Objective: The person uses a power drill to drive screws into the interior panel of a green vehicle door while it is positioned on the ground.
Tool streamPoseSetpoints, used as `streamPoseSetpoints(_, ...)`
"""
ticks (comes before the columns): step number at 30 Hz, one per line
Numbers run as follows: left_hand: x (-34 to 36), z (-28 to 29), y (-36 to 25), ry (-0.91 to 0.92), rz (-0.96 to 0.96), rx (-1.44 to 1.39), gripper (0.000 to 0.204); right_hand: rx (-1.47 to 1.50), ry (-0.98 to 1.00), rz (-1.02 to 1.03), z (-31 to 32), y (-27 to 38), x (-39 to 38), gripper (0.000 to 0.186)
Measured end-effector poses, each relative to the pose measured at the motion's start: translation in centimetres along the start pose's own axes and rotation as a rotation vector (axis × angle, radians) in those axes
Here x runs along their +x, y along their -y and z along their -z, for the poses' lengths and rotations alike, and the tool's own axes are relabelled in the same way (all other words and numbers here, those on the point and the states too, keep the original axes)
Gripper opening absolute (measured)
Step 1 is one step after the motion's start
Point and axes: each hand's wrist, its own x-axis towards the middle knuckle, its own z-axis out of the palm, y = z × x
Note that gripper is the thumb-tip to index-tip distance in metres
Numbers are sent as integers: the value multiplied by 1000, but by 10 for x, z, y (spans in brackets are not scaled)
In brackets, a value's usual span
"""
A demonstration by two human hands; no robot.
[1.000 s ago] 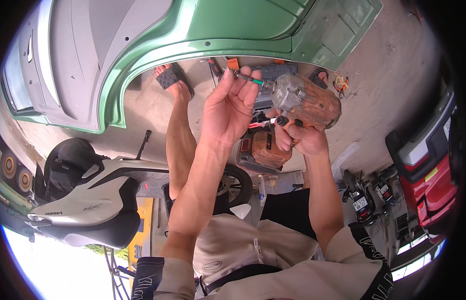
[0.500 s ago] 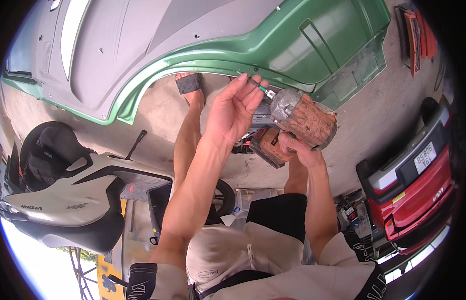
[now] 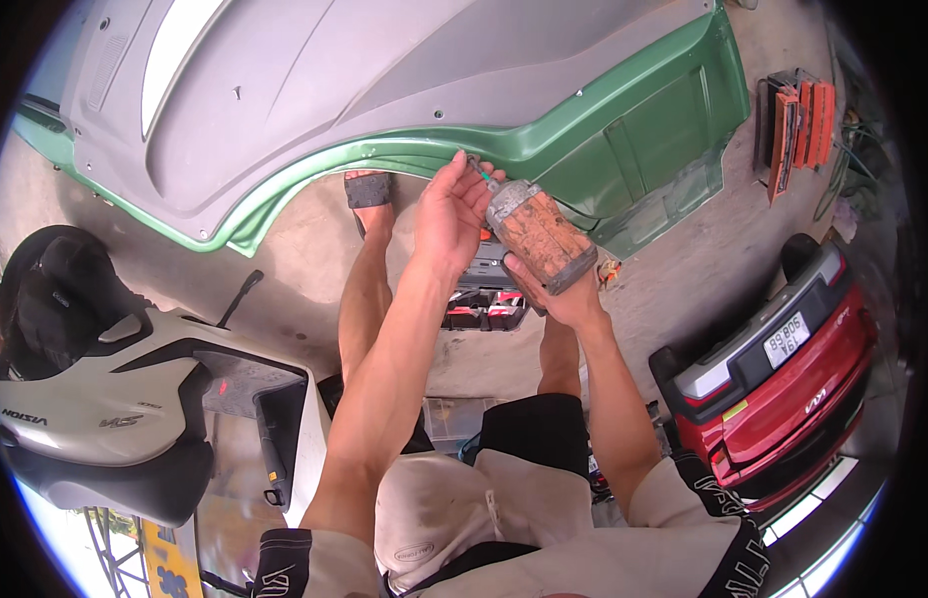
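My right hand point(image 3: 562, 297) grips a worn impact driver point(image 3: 544, 244) with a scuffed orange-brown body and a grey nose. From its nose a bit with a green band point(image 3: 487, 177) points up and left, at the curved edge of a large green and grey vehicle body panel point(image 3: 544, 135). My left hand point(image 3: 446, 227) is closed loosely around the bit's front end, with thumb and fingers at the panel's lip. Those fingers hide most of the tip, so any fastener there is too small to make out. The driver's handle is largely covered by its body and my right hand.
Below the panel an open tool case point(image 3: 489, 311) lies on the concrete floor between my legs. A white scooter point(image 3: 105, 404) stands at the left, a red car point(image 3: 783, 379) at the right. Orange blocks point(image 3: 805, 120) and a hose point(image 3: 851, 159) lie at the far right.
The driver has shifted left and turned, so its battery no longer shows. Both hands have come to the panel's edge, the left still at the bit. The whole view has shifted somewhat.
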Motion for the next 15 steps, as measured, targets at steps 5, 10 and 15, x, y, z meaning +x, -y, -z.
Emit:
streamPoseSetpoints(5, -1, 0, -1, 29, 36, -119, 20, -118, -70, 119, -10, -11, -4, 41)
streamPoseSetpoints(10, -4, 16, -6, 116, 58, -90, 17, 81, 37, -100, 5, 0, -14, 41)
streamPoseSetpoints(15, -9, 4, 10, 318, 17, 255, 8, 1045, 165, -302, 11, -68, -44, 31)
